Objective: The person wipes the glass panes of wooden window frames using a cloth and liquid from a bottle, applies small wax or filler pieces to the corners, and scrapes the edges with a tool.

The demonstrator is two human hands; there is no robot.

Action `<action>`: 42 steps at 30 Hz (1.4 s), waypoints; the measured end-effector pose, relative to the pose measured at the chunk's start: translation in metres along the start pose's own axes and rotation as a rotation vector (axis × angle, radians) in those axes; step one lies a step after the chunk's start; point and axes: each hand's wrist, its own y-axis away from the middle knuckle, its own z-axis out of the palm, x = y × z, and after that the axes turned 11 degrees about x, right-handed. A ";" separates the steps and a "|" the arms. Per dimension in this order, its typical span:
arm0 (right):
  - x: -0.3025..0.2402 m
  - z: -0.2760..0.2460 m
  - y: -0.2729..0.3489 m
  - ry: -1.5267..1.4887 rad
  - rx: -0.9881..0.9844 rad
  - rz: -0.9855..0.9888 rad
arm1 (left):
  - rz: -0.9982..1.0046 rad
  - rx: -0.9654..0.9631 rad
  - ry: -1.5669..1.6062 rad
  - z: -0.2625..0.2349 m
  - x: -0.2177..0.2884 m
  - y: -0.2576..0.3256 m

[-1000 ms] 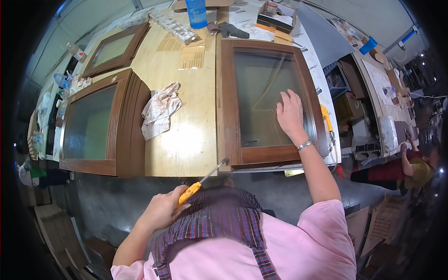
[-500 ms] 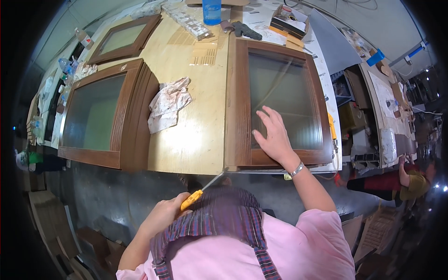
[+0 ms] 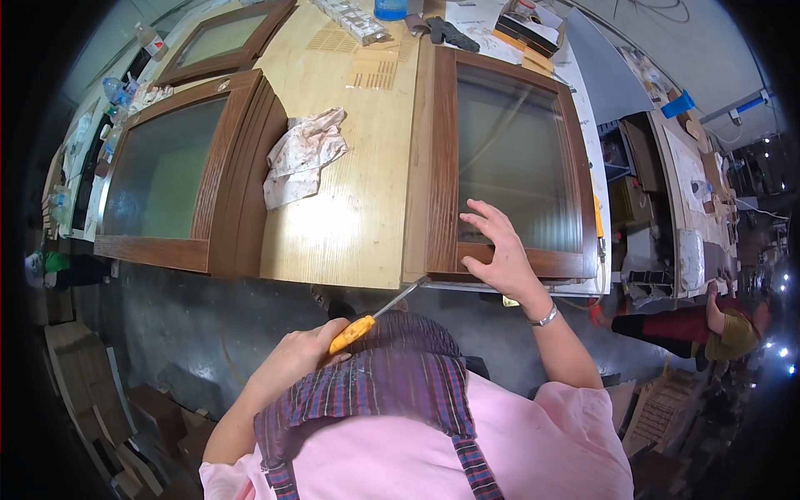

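My left hand (image 3: 293, 357) is closed around the yellow handle of a screwdriver (image 3: 354, 333). Its long metal shaft points up and to the right, with the tip at the near left corner of a brown wooden cabinet door (image 3: 445, 158). This door has a glass panel and lies on top of at least one other piece. My right hand (image 3: 505, 258), a metal band on its wrist, is open with fingers apart over the door's lower rail and glass. Whether the fingertips touch the surface I cannot tell.
A stack of similar doors (image 3: 242, 167) stands on the left of the table (image 3: 350, 242), with another door (image 3: 265, 37) behind it. Between stack and door lies a stained rag (image 3: 307, 158). An open box (image 3: 529, 29) sits at the far right. Another person (image 3: 708, 327) is at right.
The screwdriver's tip has risen to the door's corner. My right hand has drawn back from the glass toward the near rail. The view has shifted slightly.
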 end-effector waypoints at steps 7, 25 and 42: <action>0.002 0.000 0.006 0.066 0.021 0.023 | 0.034 0.022 0.025 0.006 0.001 0.002; 0.009 0.009 0.019 0.030 0.119 0.083 | 0.086 0.063 0.045 0.026 -0.007 0.004; 0.008 0.007 0.013 0.018 0.135 0.039 | 0.077 0.041 0.066 0.026 -0.003 -0.005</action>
